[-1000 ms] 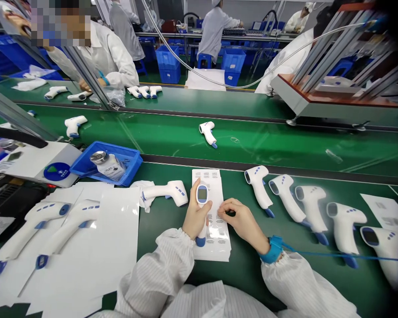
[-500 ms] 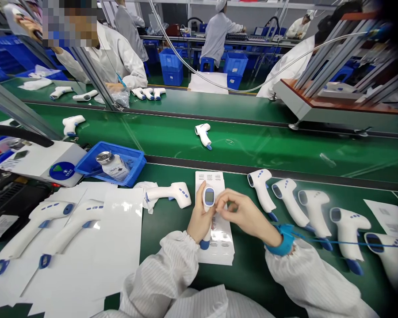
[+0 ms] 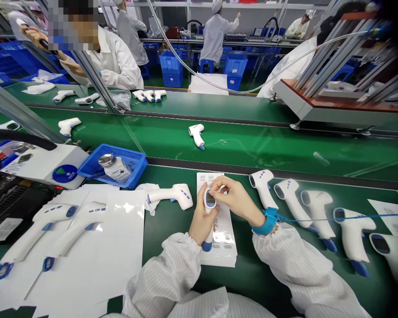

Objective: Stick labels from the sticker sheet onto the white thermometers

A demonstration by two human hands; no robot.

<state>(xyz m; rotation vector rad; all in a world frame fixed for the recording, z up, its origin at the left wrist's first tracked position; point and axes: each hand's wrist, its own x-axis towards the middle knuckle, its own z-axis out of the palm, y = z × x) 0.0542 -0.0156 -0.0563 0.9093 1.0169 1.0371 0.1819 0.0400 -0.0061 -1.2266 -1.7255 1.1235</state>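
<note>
My left hand (image 3: 201, 223) is wrapped around a white infrared thermometer (image 3: 209, 204), its small grey screen facing me and its blue handle end pointing down. The fingertips of my right hand (image 3: 234, 196) are pinched together at the upper edge of that screen; whatever they may hold is too small to make out. Beneath the thermometer lies a stack of printed label sheets (image 3: 223, 251). Another thermometer (image 3: 172, 194) rests on its side left of my hands, on crumpled white tissue (image 3: 150, 207).
Several thermometers (image 3: 290, 198) stand in a row at right. Two more (image 3: 58, 212) lie on white paper (image 3: 119, 247) at left. A blue tray (image 3: 137, 170) holds a metal-topped bottle (image 3: 114, 168). Beyond runs a green conveyor belt (image 3: 268, 145) carrying a thermometer (image 3: 197, 134). Co-workers sit across it.
My right hand has moved left and up onto the thermometer's screen. On the belt, the thermometers have shifted slightly left. The co-worker at far left has raised a hand from the table.
</note>
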